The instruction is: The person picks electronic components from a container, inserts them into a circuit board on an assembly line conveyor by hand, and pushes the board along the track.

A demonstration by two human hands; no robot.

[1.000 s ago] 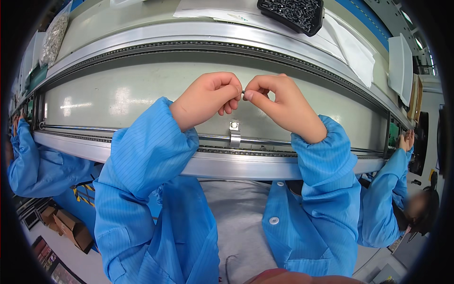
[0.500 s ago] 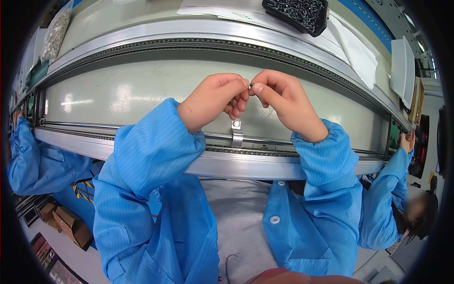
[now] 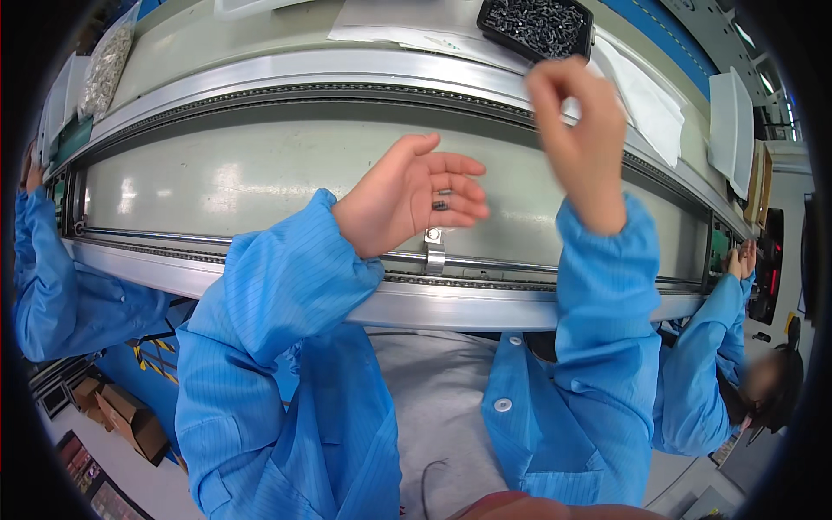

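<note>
My left hand is above the middle of the metal-framed rail, palm showing and fingers loosely stretched. Two small dark components, partly metallic, rest in it against the lower fingers. My right hand is raised at the near edge of a black tray heaped with small dark parts. Its fingers are bent and smeared by motion, so whether they pinch anything is unclear. Below my left hand, a metal clamp sits on the thin rod of the rail.
The aluminium rail frame crosses in front of me. White sheets lie under and beside the tray. A bag of pale parts stands far left, a white bin far right. Co-workers' hands and sleeves are at both ends.
My hands were together, fingertips meeting on a tiny dark piece. They have parted: the right has swung up and away to the tray, while the left has uncurled and shows the components.
</note>
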